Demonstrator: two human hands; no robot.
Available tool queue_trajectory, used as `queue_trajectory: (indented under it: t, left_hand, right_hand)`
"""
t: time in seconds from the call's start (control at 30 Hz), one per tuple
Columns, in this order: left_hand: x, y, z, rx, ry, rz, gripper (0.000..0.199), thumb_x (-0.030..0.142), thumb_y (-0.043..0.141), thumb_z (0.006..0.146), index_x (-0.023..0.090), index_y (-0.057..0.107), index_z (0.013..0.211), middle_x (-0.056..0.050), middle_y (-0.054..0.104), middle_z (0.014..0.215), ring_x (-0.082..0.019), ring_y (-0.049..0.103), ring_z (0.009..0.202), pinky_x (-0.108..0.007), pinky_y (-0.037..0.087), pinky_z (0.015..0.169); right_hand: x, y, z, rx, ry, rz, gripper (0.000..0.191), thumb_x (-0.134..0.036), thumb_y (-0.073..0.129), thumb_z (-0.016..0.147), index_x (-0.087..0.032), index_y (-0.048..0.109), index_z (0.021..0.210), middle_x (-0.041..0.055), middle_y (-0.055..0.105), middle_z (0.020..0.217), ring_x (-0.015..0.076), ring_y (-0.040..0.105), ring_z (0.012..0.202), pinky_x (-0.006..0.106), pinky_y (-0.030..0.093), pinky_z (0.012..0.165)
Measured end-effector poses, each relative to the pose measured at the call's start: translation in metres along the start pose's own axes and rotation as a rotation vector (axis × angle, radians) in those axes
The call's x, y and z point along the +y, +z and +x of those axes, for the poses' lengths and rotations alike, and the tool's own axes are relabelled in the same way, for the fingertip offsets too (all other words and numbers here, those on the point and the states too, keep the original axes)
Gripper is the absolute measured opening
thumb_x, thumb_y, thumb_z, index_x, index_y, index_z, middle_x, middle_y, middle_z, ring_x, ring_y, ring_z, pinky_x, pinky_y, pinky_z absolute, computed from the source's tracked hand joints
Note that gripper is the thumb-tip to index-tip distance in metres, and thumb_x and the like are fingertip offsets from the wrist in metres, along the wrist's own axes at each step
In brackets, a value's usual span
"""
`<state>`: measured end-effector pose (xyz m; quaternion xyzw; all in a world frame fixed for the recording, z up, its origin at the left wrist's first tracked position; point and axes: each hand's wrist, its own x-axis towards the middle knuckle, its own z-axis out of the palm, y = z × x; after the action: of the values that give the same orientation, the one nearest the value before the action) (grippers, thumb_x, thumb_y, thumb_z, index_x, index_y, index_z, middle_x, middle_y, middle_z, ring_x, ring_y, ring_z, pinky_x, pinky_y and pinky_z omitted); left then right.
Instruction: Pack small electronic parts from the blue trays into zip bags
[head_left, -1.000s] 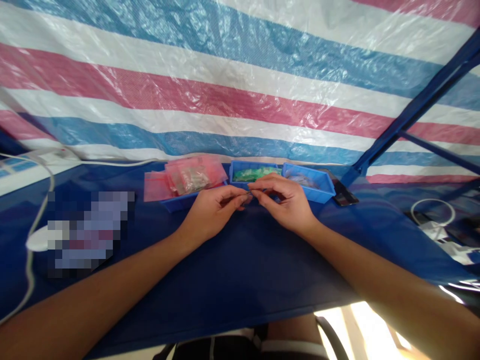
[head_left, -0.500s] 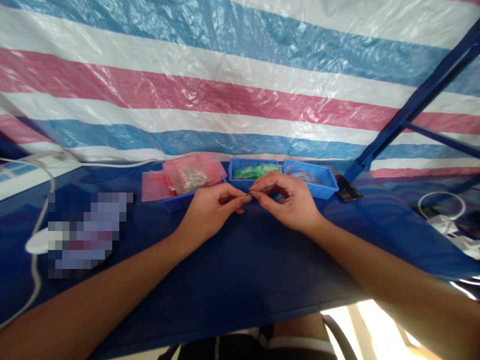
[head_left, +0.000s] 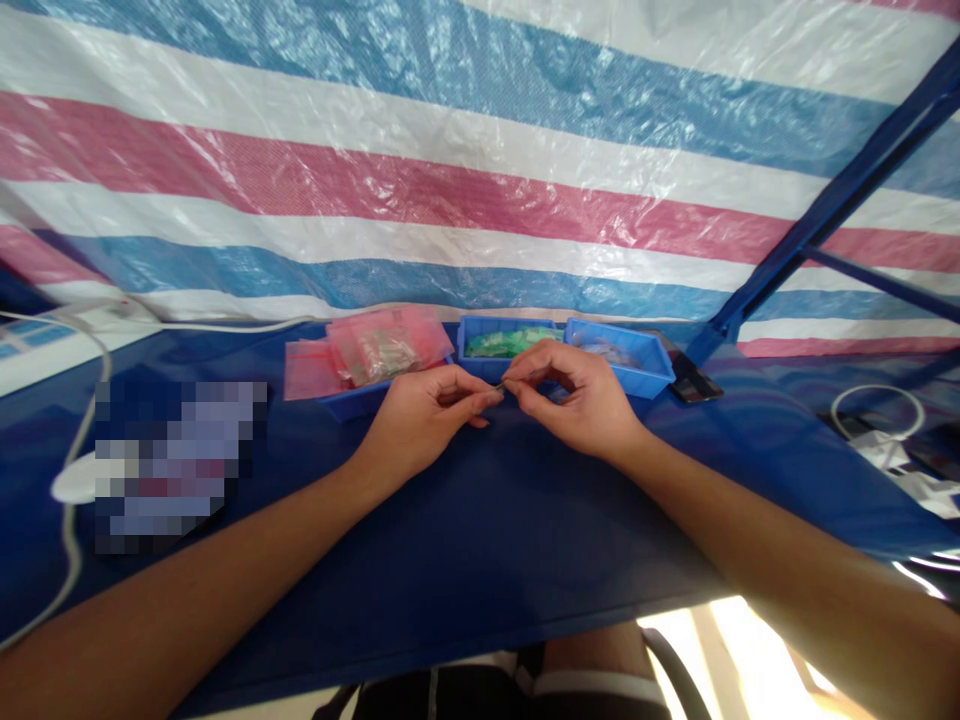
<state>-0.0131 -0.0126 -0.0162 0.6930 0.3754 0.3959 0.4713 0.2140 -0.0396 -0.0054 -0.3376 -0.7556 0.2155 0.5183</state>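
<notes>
My left hand (head_left: 424, 415) and my right hand (head_left: 574, 400) meet above the blue table (head_left: 510, 540), fingertips nearly touching. Thumb and finger of each are pinched on a tiny dark thing (head_left: 500, 387) between them, too small to name. Behind my left hand, pink plastic bags (head_left: 382, 345) lie heaped on a blue bin (head_left: 352, 404). A second blue bin (head_left: 469, 362) with green packets (head_left: 510, 342) stands just beyond my fingertips. Beyond my right hand is a third blue bin (head_left: 646, 381) with clear packets (head_left: 611, 351).
A dark phone-like object (head_left: 694, 380) lies right of the bins. On the left are a blurred-out item (head_left: 187, 460), a round white object (head_left: 79, 480) and a white cable (head_left: 71, 540). A white cable loop (head_left: 877, 388) lies far right. Striped sheeting (head_left: 450, 190) hangs behind.
My right hand has shifted very slightly at the fingertips, and the tiny thing shows a little more between them. The whole view has moved a touch.
</notes>
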Motion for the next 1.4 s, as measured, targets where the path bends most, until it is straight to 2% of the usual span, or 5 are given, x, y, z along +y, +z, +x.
queue_trajectory:
  t: [0.63, 0.9, 1.03, 1.17, 1.4]
  left_hand:
    - [0.007, -0.001, -0.002, -0.027, 0.04, 0.065, 0.036, 0.049, 0.085, 0.089, 0.017, 0.087, 0.107, -0.006, 0.085, 0.097, -0.018, 0.079, 0.073, -0.027, 0.064, 0.073]
    - [0.002, -0.002, -0.001, 0.001, 0.044, -0.055, 0.044, 0.054, 0.083, 0.092, 0.018, 0.085, 0.116, -0.009, 0.086, 0.109, -0.024, 0.083, 0.092, -0.035, 0.069, 0.091]
    - [0.004, 0.001, -0.001, 0.003, 0.045, -0.105, 0.046, 0.056, 0.083, 0.091, 0.017, 0.085, 0.114, -0.009, 0.085, 0.112, -0.025, 0.083, 0.097, -0.038, 0.069, 0.097]
    - [0.008, 0.001, -0.001, 0.03, 0.043, -0.065, 0.046, 0.057, 0.081, 0.093, 0.017, 0.084, 0.117, -0.009, 0.084, 0.118, -0.024, 0.082, 0.098, -0.038, 0.07, 0.095]
    - [0.008, -0.001, -0.002, 0.007, 0.068, 0.01, 0.044, 0.056, 0.078, 0.095, 0.018, 0.085, 0.117, -0.008, 0.085, 0.116, -0.025, 0.082, 0.095, -0.036, 0.07, 0.092]
  right_hand:
    - [-0.003, -0.002, 0.0, -0.044, -0.145, -0.146, 0.013, -0.011, 0.071, 0.095, -0.023, 0.074, 0.1, 0.0043, 0.078, 0.098, 0.0174, 0.072, 0.081, 0.033, 0.059, 0.076]
    - [-0.002, -0.006, 0.004, -0.096, -0.087, -0.122, 0.016, -0.023, 0.071, 0.099, -0.027, 0.081, 0.111, 0.0072, 0.078, 0.109, 0.0224, 0.074, 0.098, 0.037, 0.063, 0.082]
    - [0.007, -0.002, 0.001, -0.04, 0.036, -0.066, 0.017, -0.026, 0.074, 0.099, -0.026, 0.08, 0.114, 0.0058, 0.081, 0.109, 0.0215, 0.077, 0.095, 0.037, 0.065, 0.083]
    - [0.012, 0.003, -0.001, 0.08, 0.114, -0.015, 0.023, -0.029, 0.078, 0.096, -0.024, 0.077, 0.119, 0.0051, 0.081, 0.103, 0.0203, 0.078, 0.088, 0.035, 0.065, 0.079]
    - [0.009, 0.002, 0.0, 0.091, 0.083, -0.025, 0.023, -0.028, 0.078, 0.096, -0.024, 0.076, 0.119, 0.0054, 0.081, 0.106, 0.0202, 0.078, 0.088, 0.035, 0.066, 0.08]
